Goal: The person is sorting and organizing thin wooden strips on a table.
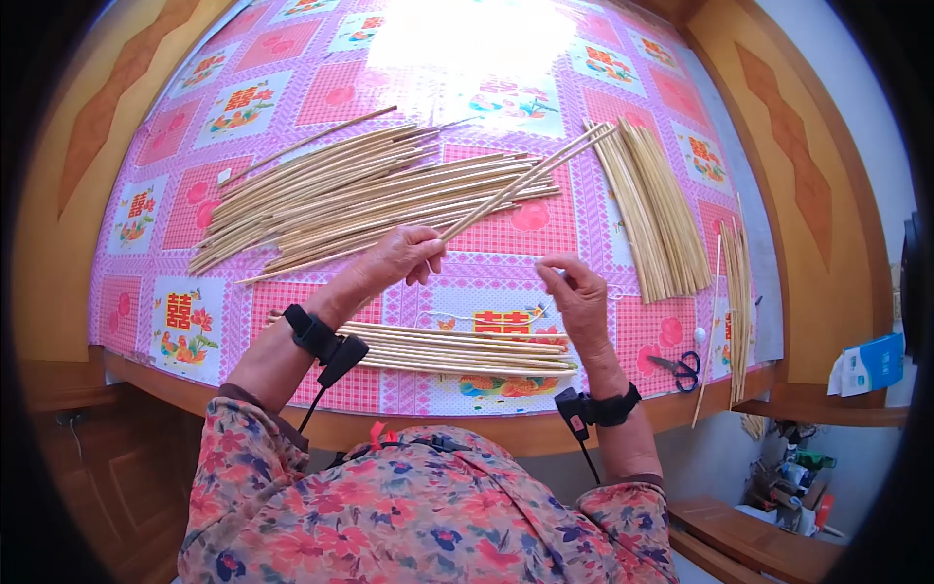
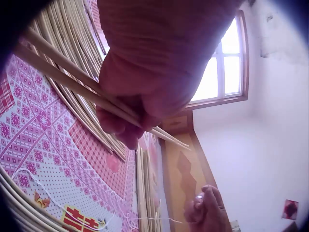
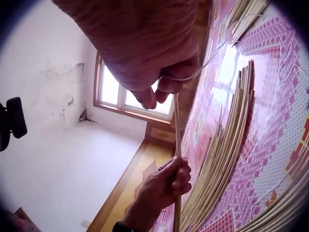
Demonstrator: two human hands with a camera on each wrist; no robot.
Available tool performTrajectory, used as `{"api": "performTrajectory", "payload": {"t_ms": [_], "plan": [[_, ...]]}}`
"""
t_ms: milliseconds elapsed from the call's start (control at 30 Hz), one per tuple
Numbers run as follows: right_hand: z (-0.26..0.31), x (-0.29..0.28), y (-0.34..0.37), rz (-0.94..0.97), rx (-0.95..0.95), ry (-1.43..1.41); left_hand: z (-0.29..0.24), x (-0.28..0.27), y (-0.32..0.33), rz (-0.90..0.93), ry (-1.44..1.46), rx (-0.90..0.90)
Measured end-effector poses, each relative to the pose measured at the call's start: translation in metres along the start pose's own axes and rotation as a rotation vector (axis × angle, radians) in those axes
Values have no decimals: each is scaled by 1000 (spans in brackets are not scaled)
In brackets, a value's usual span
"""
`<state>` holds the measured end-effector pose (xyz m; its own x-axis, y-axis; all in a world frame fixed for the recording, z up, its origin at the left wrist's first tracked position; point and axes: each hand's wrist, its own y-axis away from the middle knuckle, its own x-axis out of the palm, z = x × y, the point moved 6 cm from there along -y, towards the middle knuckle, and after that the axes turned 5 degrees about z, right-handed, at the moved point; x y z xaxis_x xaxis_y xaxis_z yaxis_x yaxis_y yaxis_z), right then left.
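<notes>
My left hand (image 1: 413, 253) grips a pair of thin straw-coloured stalks (image 1: 516, 187), which slant up and to the right over the table. In the left wrist view the two stalks run side by side through the curled fingers. To the right, my right hand (image 1: 581, 302) is raised with thumb and fingers together, pinching a thin white string (image 3: 212, 57). The string trails down to the tabletop in the head view. Below both hands lies a flat row of stalks (image 1: 467, 352), running left to right near the table's front edge.
Two loose heaps of stalks (image 1: 389, 200) lie at the back left. A neat flat bundle (image 1: 652, 214) stretches along the right, with a few more stalks (image 1: 736, 302) beyond it. Dark-handled scissors (image 1: 687, 370) rest near the front right edge. A patterned cloth (image 1: 331, 92) covers the table.
</notes>
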<state>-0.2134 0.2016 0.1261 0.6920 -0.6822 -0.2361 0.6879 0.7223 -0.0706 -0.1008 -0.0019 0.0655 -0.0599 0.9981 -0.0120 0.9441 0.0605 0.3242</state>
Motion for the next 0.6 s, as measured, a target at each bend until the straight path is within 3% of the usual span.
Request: {"api": "performTrajectory", "payload": {"t_ms": [133,267,400,600], "plan": [[12,61,16,136,115,-247,-19,31,38,123,365,10],[14,92,33,185,188,-300,-15,42,65,102,507,-36],[24,107,46,337,196,-348,-12,51,84,103,640,-13],[16,109,57,379,317,-269,-8,57,99,94,636,10]]}}
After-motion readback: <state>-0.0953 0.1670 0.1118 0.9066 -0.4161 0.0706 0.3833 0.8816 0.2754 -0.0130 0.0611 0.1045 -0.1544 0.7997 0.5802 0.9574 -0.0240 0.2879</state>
